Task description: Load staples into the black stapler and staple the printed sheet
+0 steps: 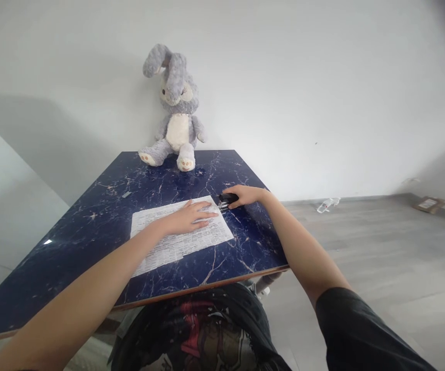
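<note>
Sheets of printed paper [168, 247] lie at a slant on the dark blue marble-patterned table [222, 263]. My left hand [189, 217] rests flat on the paper with its fingers spread, pressing near the right side. My right hand [243, 197] is closed around a small black stapler [228, 199] with a metal lower part. The stapler sits at the paper's upper right edge, its front end touching or just over that edge; exactly how far it reaches is hard to tell. My fingers cover part of it.
A grey plush rabbit [178, 113] sits at the table's far edge against the white wall. A small grey-green block [126, 195] lies on the table to the left. On the floor at right are a clear plastic item [327, 205] and a brown cardboard piece [430, 204].
</note>
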Demonstrator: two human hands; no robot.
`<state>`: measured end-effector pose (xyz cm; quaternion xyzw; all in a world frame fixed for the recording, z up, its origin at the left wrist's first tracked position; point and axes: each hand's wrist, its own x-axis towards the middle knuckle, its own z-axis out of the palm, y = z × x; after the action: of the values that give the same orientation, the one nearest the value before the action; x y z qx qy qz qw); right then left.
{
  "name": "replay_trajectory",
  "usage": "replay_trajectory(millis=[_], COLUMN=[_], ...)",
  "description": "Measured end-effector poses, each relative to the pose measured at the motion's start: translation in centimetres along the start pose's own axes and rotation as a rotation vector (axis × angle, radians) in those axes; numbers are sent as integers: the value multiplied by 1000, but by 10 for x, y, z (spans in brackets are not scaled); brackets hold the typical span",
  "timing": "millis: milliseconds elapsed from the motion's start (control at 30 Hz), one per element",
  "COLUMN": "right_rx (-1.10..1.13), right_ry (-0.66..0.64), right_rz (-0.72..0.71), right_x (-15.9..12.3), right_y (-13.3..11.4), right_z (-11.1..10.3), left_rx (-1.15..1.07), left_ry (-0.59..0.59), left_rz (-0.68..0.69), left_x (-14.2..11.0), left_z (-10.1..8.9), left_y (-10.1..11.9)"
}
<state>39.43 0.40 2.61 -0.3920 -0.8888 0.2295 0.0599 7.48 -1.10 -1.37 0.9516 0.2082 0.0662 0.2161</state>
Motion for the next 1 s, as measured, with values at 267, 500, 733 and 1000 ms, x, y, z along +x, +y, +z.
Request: replay_trajectory(millis=[267,500,733,1000], right_rx=[-11,10,-8,-40], right_ry=[4,2,-7,80], right_rz=[2,12,-17,44], right_x=[0,1,0,-9], right_y=[1,1,1,11], right_z=[1,1,0,-10], left_rx=[-10,-13,-13,-8], left_ry=[19,40,13,14], left_rz=[-34,-22,-47,-12], left_x=[0,0,-1,-7], left_z=[1,2,-1,-5], left_y=[-1,-2,3,8])
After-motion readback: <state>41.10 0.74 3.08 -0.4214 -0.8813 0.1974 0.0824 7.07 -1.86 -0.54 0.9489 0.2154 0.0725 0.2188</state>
